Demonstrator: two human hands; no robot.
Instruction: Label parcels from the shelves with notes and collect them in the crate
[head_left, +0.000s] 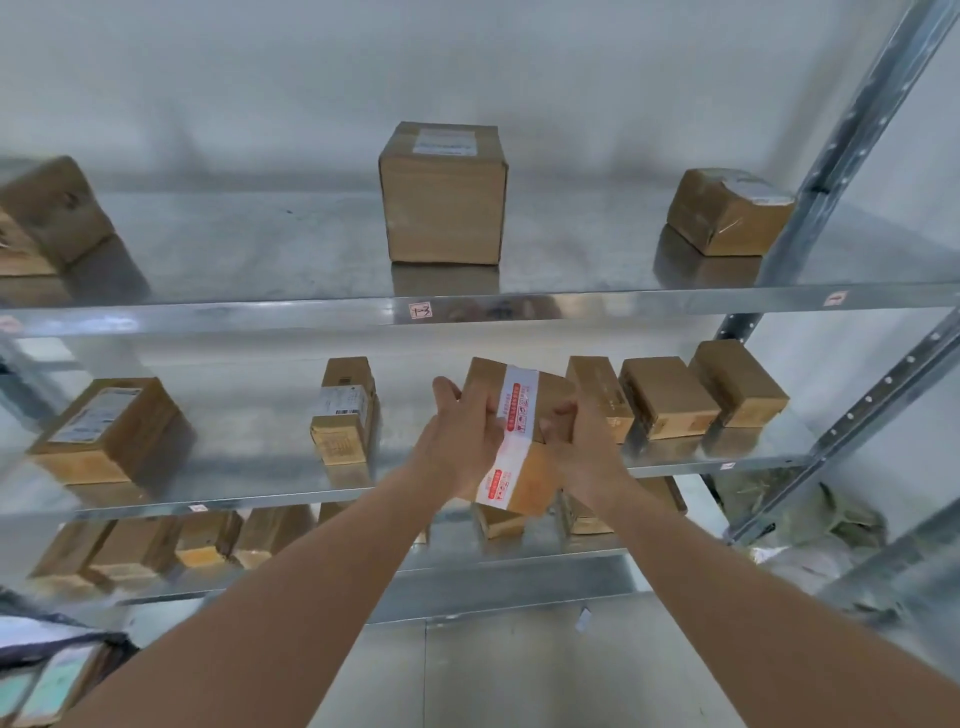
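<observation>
A brown cardboard parcel (524, 467) with a white band of red-printed tape is held in front of the middle shelf (234, 501), tilted. My left hand (462, 441) grips its left side, fingers curled over the top edge. My right hand (576, 447) grips its right side. Other brown parcels stand on the same shelf: one with a white label (345, 410) to the left, a flat one (106, 431) further left, and three (670, 397) in a row to the right. At the lower left, a dark container edge with parcels (47, 675) shows.
The upper shelf (311, 312) bears a tall box (444, 195), a taped parcel (727, 210) at the right and another (47, 218) at the far left. Several parcels (156, 545) line the lower shelf. Metal uprights (841, 171) rise at the right. Grey floor (493, 675) lies below.
</observation>
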